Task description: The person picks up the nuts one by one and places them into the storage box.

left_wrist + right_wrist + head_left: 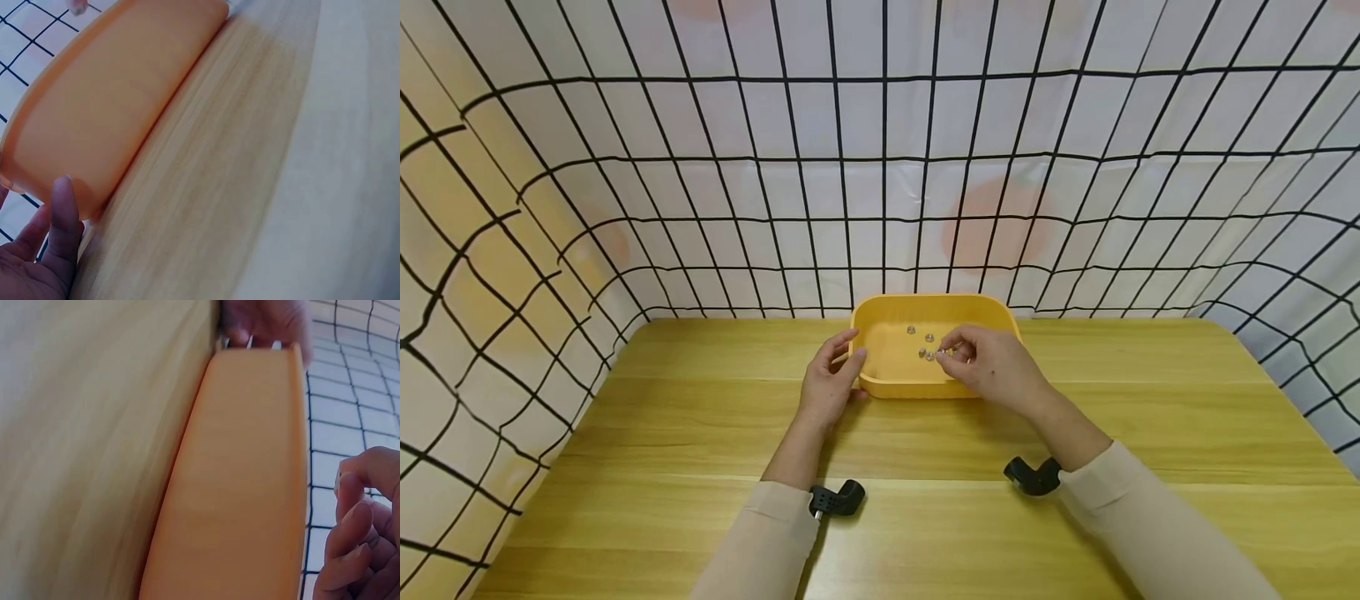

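Note:
A yellow plastic tray [910, 389] stands against the far edge of the table. It looks orange in both wrist views. Several small shiny metal nuts [929, 338] lie loose on its floor, some partly hidden by fingers. My left hand [829, 379] holds the tray's left end, thumb at the near corner and fingers spread along the end wall. Over the right half of the tray, my right hand [996, 367] pinches a small metal nut [942, 352] between thumb and index fingertips, mostly covered. In the right wrist view its other fingers are curled.
The wooden table [925, 533] extends in front and to both sides of the tray. Black wire grid [883, 158] rises behind and along the sides, with pale cloth beyond it. A black wrist camera mount [838, 498] sits at each cuff.

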A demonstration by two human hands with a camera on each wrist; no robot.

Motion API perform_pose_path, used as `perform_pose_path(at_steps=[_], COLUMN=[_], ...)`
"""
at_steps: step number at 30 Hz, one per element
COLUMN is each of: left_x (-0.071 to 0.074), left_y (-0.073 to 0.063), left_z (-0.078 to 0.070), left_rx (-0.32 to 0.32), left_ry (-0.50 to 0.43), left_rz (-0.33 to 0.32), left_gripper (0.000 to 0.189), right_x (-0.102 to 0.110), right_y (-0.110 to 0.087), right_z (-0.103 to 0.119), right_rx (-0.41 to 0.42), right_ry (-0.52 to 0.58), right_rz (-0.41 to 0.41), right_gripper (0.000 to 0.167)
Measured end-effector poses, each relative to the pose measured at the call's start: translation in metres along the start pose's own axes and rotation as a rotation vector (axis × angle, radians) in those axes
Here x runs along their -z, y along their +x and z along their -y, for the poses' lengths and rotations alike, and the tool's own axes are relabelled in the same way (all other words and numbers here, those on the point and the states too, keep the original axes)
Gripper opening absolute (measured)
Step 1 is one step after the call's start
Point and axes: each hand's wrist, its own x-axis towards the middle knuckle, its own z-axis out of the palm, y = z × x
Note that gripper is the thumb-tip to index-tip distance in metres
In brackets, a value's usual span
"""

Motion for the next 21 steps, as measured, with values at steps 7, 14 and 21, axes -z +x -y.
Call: perform_pose_path(at_steps=[7,14,21], left_x=[0.002,0.002,0.001], left_y=[0.000,0.000,0.001], left_z=[0.000,0.001,0.001], left_rx=[0.007,0.013,0.012], left_ry=[0.005,0.005,0.003], left_rz=[-0.005,-0.002,-0.003], left_gripper=[0.047,0.047,0.046], right_x=[0.001,-0.002,-0.004], right_y=[0.017,0.029,0.040], right_z=[-0.009,-0.018,-0.024], right_rx=[-0.033,-0.049,-0.032], right_ry=[-0.005,0.035,-0.006], right_rz=[0.032,0.058,0.049], right_gripper=[0.014,0.014,0.016])
